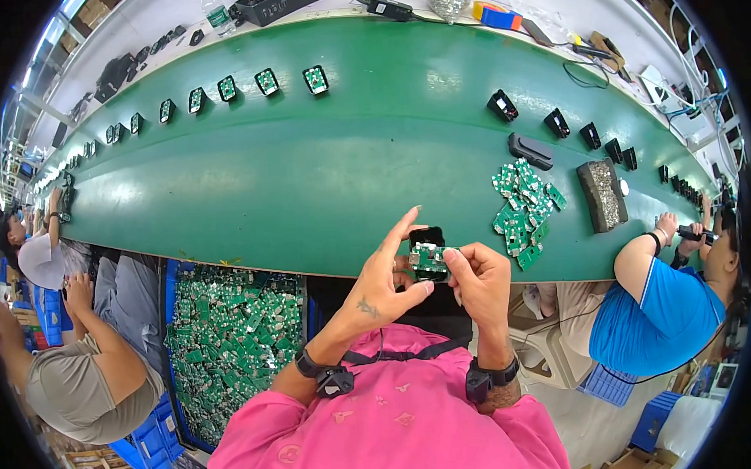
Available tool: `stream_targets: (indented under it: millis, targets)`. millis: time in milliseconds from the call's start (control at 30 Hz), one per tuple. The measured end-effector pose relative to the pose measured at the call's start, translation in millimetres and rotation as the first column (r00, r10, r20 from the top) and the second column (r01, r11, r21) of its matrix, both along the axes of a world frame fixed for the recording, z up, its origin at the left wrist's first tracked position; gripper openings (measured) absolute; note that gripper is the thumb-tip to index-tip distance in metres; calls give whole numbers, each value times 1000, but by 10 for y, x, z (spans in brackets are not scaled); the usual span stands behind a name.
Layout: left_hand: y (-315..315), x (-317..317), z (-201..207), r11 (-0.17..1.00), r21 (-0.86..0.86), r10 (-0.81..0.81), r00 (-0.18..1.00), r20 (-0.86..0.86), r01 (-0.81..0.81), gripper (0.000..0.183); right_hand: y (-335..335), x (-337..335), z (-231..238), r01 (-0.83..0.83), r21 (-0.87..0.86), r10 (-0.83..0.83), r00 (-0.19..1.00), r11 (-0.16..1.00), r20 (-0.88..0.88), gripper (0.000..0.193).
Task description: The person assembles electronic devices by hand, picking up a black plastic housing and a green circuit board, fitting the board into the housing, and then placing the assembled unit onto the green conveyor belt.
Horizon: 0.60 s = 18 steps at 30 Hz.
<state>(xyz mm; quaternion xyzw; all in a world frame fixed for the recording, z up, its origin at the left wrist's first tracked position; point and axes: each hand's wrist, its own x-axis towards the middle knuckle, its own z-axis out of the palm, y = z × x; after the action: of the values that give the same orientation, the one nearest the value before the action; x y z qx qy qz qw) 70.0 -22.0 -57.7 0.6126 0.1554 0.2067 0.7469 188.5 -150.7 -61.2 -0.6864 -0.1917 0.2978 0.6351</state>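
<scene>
The person's left hand (pixel 385 280) and right hand (pixel 479 276) meet just above the near edge of the green conveyor belt (pixel 340 169), and together they pinch a small green circuit board (pixel 428 258) against a small black housing (pixel 426 236) that sits just behind it. The left hand grips with thumb and lower fingers while its index finger stands up straight; the right hand is curled closed, thumb and fingertips on the board's right edge. The board looks light, thin and stiff, with small metal parts on its face, so it probably wants holding by its bare edges rather than by the components, and it would likely crack or shed a part if bent or squeezed hard. The housing appears to be smooth, hard plastic, light and a little slippery. Both wrists wear dark bands. Below and to the left of the hands stands a blue bin (pixel 171 341) heaped with similar green boards, a loose, prickly-looking mass. Just beyond the right hand, on the matte belt, lies a loose pile of boards (pixel 523 204), and past it a dark rectangular tray of screws (pixel 603 195) that glints like small metal pieces. Farther out to the right runs a row of black housings (pixel 558 122); far to the left, a row of housings fitted with boards (pixel 267 81) curves away. A co-worker in blue (pixel 651 307) sits to the right, another person in grey (pixel 83 385) to the left.
</scene>
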Motion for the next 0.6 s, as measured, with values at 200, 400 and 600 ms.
stream_targets:
  millis: [200, 400, 600]
  targets:
    - [94, 16, -131, 997, -17, -73, 992, -102, 72, 47, 73, 17, -7, 18, -86, 1, 976, 996, 216, 23]
    - [118, 29, -194, 996, -81, -39, 997, -64, 33, 45, 148, -123, 201, 27, -16, -14, 841, 1000, 541, 15]
    - [98, 30, -180, 998, -53, -22, 998, -58, 19, 47, 237, -34, 236, -255, -64, 255, 845, 965, 470, 14]
